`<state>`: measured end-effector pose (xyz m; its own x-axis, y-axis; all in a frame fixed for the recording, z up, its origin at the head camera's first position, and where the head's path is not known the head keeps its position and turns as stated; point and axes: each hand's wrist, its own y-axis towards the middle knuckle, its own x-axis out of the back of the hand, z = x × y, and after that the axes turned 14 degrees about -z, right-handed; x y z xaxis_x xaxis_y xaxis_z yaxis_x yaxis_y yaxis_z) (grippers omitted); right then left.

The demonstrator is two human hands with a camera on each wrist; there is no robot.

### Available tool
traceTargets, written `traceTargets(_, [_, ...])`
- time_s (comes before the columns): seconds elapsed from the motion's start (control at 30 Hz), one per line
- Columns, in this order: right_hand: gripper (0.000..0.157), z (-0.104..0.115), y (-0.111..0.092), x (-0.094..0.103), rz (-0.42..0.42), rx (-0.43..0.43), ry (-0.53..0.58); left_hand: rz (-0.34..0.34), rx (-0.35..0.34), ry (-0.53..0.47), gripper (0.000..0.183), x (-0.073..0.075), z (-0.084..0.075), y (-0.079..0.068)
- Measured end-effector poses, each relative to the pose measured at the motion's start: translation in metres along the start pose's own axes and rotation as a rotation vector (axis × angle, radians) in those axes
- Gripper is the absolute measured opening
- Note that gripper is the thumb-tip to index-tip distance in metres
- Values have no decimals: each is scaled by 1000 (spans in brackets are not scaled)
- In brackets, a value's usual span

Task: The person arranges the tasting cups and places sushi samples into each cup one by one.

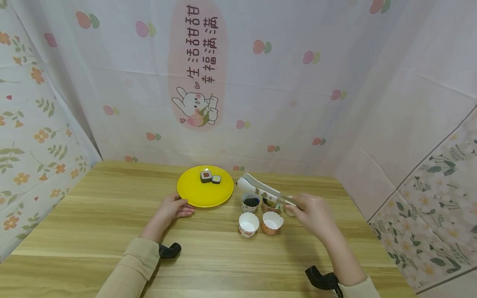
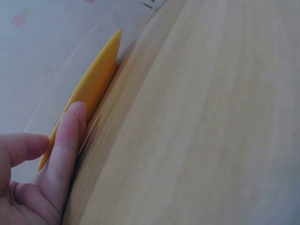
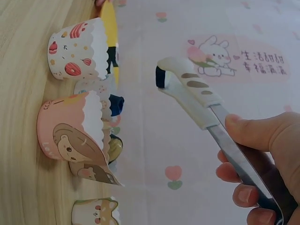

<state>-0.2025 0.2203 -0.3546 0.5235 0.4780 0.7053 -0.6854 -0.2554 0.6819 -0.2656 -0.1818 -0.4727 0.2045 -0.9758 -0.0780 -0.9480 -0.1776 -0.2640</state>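
My left hand [image 1: 172,210] pinches the near-left rim of a yellow plate [image 1: 197,196], thumb at its edge and fingers underneath. On the plate sit two toy sushi rolls, a larger one with a red centre [image 1: 206,176] and a smaller one with a yellow centre [image 1: 216,179]. My right hand [image 1: 313,213] grips metal tongs [image 3: 234,154] with white, brown-marked tips. Between those tips is a small dark piece [image 3: 160,78], probably another sushi roll; its face is hidden. The tongs hover above the paper cups, right of the plate.
In front stand a white patterned cup [image 1: 248,225] and an orange cup [image 1: 272,223]. Behind them, two cups hold dark items [image 1: 251,201], partly under the tongs. Another cup [image 3: 96,212] is half hidden by my right hand in the head view. A curtain [image 1: 290,111] hangs behind the table.
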Motion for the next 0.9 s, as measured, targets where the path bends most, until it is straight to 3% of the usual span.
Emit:
traceTargets(0.47, [27, -14, -12, 18, -22, -94, -13, -7, 10, 6, 40, 0, 1, 2])
traceTargets(0.7, [26, -18, -17, 25, -27, -113, -33, 35, -16, -11, 41, 1, -1, -3])
traceTargets(0.9, [25, -23, -22, 32, -34, -109, -50, -3, 1, 14, 43, 0, 0, 0])
